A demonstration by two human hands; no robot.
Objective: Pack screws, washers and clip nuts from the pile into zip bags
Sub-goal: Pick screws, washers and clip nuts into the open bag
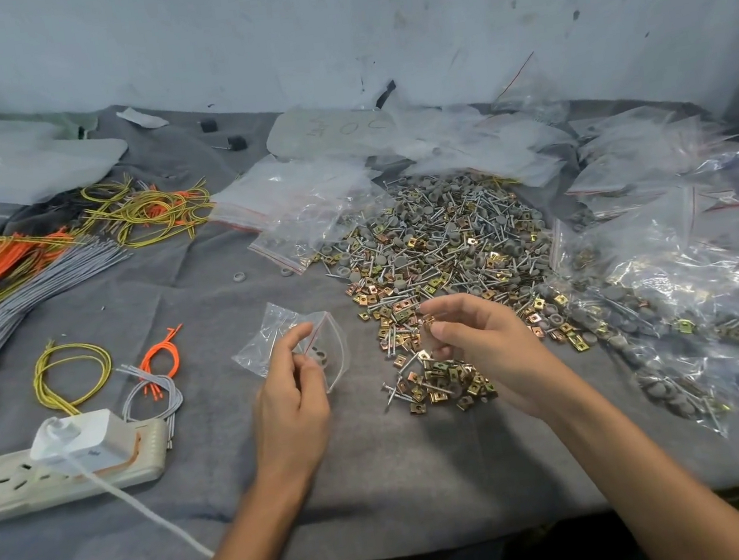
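Grey cloth (388, 491) runs to the table's near edge, with an open stretch between the forearms. The left hand (291, 395) pinches a small zip bag (271, 336) near its mouth. The right hand (485, 339), fingers curled, hovers over clip nuts (444, 383); whether it grasps any is unclear. Beyond, the pile (438, 241) spreads toward loose bags (457, 144) by the wall (322, 25).

2 bare forearms reach in over the near edge of the bench, converging as they go. The left hand (290, 386) shows its back to the camera, with thumb and forefinger curled to pinch the mouth of a clear zip bag (266, 337). The right hand (486, 344) hovers to its right, apart from it, palm turned leftward. Its fingers are loosely curled, with the thumb close to the forefinger; whether they pinch anything is unclear.
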